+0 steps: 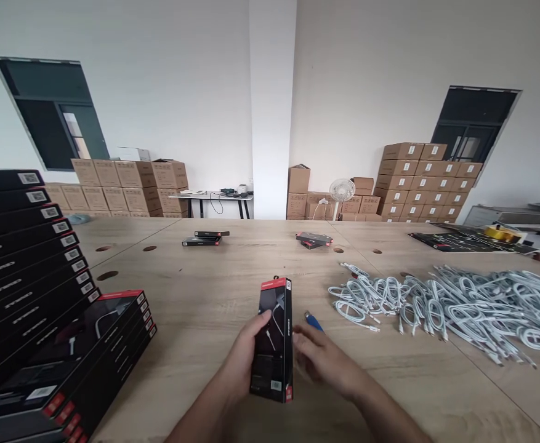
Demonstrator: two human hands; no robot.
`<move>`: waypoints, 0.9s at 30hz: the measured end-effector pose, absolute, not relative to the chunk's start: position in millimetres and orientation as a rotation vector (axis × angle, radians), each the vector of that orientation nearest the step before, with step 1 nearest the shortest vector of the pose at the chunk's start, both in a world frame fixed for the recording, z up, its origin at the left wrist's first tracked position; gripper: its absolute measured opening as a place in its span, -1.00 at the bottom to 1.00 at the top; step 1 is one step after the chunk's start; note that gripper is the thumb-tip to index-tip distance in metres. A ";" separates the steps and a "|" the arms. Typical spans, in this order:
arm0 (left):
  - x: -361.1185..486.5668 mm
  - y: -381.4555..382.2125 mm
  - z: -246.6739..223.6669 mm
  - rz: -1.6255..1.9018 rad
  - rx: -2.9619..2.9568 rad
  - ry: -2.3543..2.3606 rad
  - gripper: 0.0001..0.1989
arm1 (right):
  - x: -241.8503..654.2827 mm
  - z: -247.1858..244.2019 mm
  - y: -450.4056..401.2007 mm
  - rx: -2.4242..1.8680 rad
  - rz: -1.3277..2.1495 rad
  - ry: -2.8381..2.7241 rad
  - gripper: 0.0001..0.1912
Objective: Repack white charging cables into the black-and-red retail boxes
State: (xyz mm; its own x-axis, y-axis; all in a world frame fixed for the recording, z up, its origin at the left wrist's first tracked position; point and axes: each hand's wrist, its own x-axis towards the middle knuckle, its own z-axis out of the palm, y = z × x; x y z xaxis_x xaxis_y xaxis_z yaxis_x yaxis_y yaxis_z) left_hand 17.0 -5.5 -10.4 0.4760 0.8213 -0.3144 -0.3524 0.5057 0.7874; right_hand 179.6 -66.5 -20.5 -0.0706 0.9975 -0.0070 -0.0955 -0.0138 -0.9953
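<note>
A slim black retail box (272, 344) with a red top edge and a cable pictured on its front is in my left hand (242, 357). The thumb lies across the front, and the other fingers are hidden behind the box, which stands tilted over the table. Close to the box's right side is my right hand (320, 357), its fingers loosely bent and slightly apart with nothing visible in them; whether a fingertip touches the box I cannot tell. Just beyond that hand lies a blue object with a metal end (313, 320), partly covered.
Tall stacks of similar black boxes (66, 363) rise at the left. Many coiled white cables (459, 304) spread over the right of the wooden table (196, 332). Small piles of boxes (202, 240) lie farther back. Flat black sheets (454, 241) lie near yellow tape (500, 233).
</note>
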 end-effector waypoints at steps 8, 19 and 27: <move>20.2 -11.4 4.8 0.977 1.282 0.762 -0.60 | 165.6 -14.5 -73.3 -1.294 0.746 -1.604 -0.85; -4.6 14.5 8.1 1.158 0.431 0.703 -0.77 | 155.8 16.1 -100.4 -0.976 0.724 -1.952 -0.82; -33.2 35.8 10.4 1.319 0.380 0.654 -0.84 | 281.3 -8.4 -201.0 -1.128 0.188 -0.924 -0.66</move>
State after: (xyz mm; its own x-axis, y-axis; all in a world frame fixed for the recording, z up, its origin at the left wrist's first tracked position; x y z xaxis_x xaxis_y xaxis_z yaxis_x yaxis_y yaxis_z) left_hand -33.2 35.8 10.4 0.1094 0.9686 -0.2233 -0.7642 0.2256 0.6042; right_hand 281.3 -201.0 -8.4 0.6299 0.5610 0.5371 0.3063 0.4561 -0.8356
